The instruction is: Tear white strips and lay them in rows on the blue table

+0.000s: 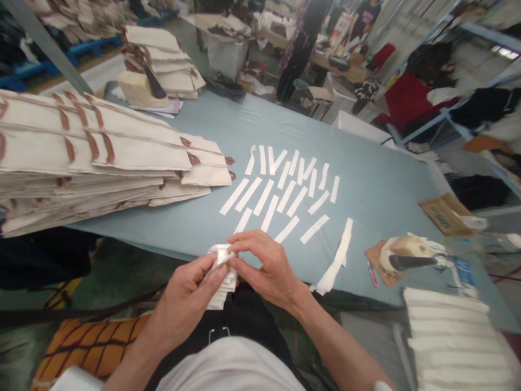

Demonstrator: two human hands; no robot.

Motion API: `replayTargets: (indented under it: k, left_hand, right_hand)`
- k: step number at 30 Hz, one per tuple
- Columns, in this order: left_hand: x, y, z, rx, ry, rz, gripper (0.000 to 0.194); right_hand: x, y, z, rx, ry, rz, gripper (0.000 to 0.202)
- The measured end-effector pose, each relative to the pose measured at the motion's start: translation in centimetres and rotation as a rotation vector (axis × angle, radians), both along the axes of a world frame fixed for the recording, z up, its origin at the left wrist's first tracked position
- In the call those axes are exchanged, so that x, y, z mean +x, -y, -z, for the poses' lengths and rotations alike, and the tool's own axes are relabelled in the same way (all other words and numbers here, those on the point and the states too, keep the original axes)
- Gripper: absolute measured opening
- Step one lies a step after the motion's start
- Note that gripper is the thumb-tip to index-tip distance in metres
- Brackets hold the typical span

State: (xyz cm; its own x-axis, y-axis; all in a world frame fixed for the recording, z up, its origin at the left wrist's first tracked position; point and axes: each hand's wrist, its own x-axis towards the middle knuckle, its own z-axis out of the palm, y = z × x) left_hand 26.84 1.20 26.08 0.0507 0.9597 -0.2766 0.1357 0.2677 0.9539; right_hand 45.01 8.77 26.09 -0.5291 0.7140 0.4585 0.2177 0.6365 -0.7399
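A bundle of white strips (222, 298), layered along its lower part, hangs at the front edge of the table. My left hand (189, 293) is closed around its top, thumb pressed on it. Thumb and index finger of my right hand (268, 269) pinch the upper right end of the same bundle. Beyond my hands, several separate white strips (268, 212) lie slanted in rows on the blue-green table (374, 201). A longer off-white strip (337, 258) rests to the right, near the front edge.
Tall stacks of cream fabric pieces with brown loops (142, 141) fill the left side. On the right are an iron-like tool with a black handle (411, 263), a pink-handled cutter (372, 274) and a cardboard box (443, 214). A person (303, 43) stands behind the table.
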Motion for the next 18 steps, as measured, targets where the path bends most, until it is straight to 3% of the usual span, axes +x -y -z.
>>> replayTargets:
  k: [2,4,9,11,18]
  left_hand:
    - [0.0,0.1,0.0,0.007,-0.038,0.019,0.036]
    - [0.0,0.2,0.1,-0.004,-0.053,0.023,0.038]
    - [0.0,0.7,0.1,-0.082,-0.019,0.101,0.044]
    - [-0.1,1.0,0.2,-0.085,-0.027,0.148,0.046]
    - [-0.4,2.1,0.6,-0.098,-0.089,0.300,0.049]
  right_hand:
    - [-0.3,0.2,0.3,0.030,-0.011,-0.015,0.007]
    - [-0.5,0.5,0.5,-0.044,-0.041,0.004,0.008]
    - [-1.3,0.7,0.6,-0.700,-0.289,0.207,0.017]
    - [-1.3,0.0,0.6,-0.854,-0.381,0.236,0.029]
    - [1.2,-3.6,1.3,-0.901,-0.413,0.423,0.045]
